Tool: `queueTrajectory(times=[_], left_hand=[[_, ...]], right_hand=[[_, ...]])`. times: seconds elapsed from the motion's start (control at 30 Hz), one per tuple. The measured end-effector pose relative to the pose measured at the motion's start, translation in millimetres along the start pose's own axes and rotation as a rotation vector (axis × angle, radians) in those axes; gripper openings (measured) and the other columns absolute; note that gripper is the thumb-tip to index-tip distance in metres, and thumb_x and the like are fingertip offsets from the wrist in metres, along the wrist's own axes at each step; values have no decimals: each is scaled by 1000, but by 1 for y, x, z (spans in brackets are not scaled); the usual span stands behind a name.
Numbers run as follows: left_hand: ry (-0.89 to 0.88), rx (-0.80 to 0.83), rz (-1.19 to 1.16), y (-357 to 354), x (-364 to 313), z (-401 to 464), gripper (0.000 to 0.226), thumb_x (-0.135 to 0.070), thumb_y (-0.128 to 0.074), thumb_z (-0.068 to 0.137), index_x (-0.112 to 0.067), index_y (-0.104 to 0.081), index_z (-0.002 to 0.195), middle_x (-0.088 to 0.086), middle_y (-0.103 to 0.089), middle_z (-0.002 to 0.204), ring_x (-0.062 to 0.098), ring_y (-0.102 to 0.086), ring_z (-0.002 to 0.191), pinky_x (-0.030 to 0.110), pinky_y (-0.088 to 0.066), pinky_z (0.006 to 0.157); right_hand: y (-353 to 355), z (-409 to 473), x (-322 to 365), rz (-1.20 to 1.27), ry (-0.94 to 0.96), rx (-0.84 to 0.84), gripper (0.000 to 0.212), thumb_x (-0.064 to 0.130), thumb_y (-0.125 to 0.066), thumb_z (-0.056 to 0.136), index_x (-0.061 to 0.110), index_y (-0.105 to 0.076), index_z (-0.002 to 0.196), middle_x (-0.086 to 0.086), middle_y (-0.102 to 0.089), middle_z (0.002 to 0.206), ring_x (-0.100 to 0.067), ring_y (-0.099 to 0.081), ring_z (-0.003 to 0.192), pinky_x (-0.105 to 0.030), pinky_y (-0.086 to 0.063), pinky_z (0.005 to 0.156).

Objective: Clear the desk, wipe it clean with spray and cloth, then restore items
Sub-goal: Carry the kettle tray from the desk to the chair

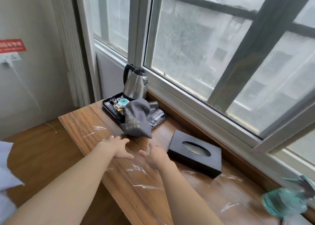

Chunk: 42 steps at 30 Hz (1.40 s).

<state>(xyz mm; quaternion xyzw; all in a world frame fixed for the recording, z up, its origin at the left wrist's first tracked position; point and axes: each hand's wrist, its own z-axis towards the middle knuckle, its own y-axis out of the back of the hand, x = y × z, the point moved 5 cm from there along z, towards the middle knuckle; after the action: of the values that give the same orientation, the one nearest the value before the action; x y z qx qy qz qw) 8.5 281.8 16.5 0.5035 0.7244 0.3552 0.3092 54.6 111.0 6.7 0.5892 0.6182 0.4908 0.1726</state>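
A wooden desk [119, 178] streaked with white smears runs along the window. At its far end a black tray [107, 108] carries a steel kettle [136, 86], clear glasses [156, 116] and small items. A grey cloth bag [136, 122] slumps over the tray's near edge onto the desk. A black tissue box [196, 154] lies to the right. My left hand [117, 147] and my right hand [153, 155] hover open over the desk just short of the bag, holding nothing. A blurred teal spray bottle [288, 199] stands at the right edge.
The window frame and wooden sill [213, 139] border the desk's far side. A curtain [68, 54] hangs at the left, beside a wall socket [10, 58] with a white cable. A lower wooden surface [42, 156] and white fabric [6, 165] sit to the left.
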Motion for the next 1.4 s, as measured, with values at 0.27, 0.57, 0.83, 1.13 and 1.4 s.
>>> queueTrajectory(times=[0.27, 0.57, 0.83, 1.13, 1.4], left_hand=[[-76, 30, 54, 44, 95, 60, 92, -76, -53, 81, -35, -19, 156, 7, -22, 162, 34, -22, 147, 55, -24, 114], [-74, -75, -88, 106, 134, 154, 104, -77, -58, 77, -31, -12, 158, 12, -14, 163, 38, -19, 148, 51, -24, 118], [24, -151, -243, 132, 147, 209, 119, -88, -59, 65, -32, -9, 158, 10, -15, 162, 37, -17, 147, 51, -23, 116], [-6, -111, -407, 146, 165, 287, 121, -87, -61, 58, -31, -19, 156, 21, -35, 153, 43, -31, 140, 47, -27, 116], [-250, -41, -565, 172, 152, 345, 133, -92, -67, 40, -36, -26, 154, 0, -47, 148, 25, -52, 124, 37, -40, 106]], right_hand=[[7, 37, 29, 139, -332, -113, 47, 20, -45, 105, 3, -44, 148, -19, -52, 148, -34, -51, 135, -37, -43, 105], [34, 69, 3, 504, -590, -390, 43, 30, -48, 102, 5, -47, 136, -22, -56, 141, -40, -53, 127, -40, -42, 102], [33, 145, -2, 839, -322, -332, 73, 51, -71, 89, 39, -28, 147, 0, -54, 147, -24, -53, 132, -39, -38, 113], [30, 183, -5, 1106, -307, -321, 62, 37, -82, 84, 33, -42, 132, 4, -62, 127, -7, -60, 109, -27, -48, 85], [-3, 203, -14, 1081, -433, -504, 83, 70, -91, 52, 48, -56, 124, 2, -65, 127, -16, -63, 117, -50, -49, 105]])
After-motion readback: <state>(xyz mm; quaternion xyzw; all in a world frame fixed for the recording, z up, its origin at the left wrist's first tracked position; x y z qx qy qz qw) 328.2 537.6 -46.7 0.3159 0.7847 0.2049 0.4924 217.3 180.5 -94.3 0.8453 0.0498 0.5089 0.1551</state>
